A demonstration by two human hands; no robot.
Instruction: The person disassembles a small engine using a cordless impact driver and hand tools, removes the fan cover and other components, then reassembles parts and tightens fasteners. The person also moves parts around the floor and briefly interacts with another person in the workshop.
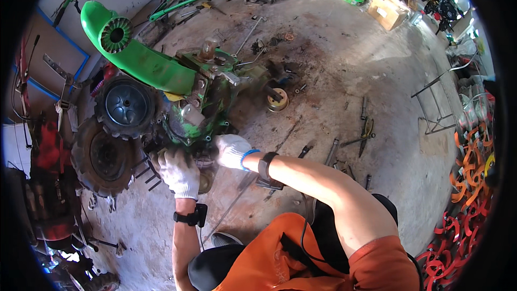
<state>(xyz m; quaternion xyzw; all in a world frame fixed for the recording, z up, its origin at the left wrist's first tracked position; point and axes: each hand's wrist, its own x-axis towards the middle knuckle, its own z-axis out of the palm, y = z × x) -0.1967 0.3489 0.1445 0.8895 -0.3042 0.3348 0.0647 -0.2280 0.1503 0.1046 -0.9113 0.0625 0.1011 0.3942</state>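
Observation:
A dirty green machine (186,116), perhaps a small tiller, stands before me with a long curved green tube (145,67) rising from it to the left. My left hand (177,172), in a white work glove, is closed at the machine's near lower end, its fingers bent over a dark part. Close beside it on the right, my right hand (231,150) in a similar glove reaches to the same end. Its fingers curl inward and are mostly hidden. Between the hands, a roundish metal part (203,160) shows only partly; what exactly each hand grips is unclear.
Two lugged wheels, one with a dark blue hub (128,102) and one with a brown rim (109,155), stand left of the machine. On the stained concrete floor lie pliers (367,128), a yellowish pulley (278,100) and several tools. Orange curved blades (474,161) are heaped at right.

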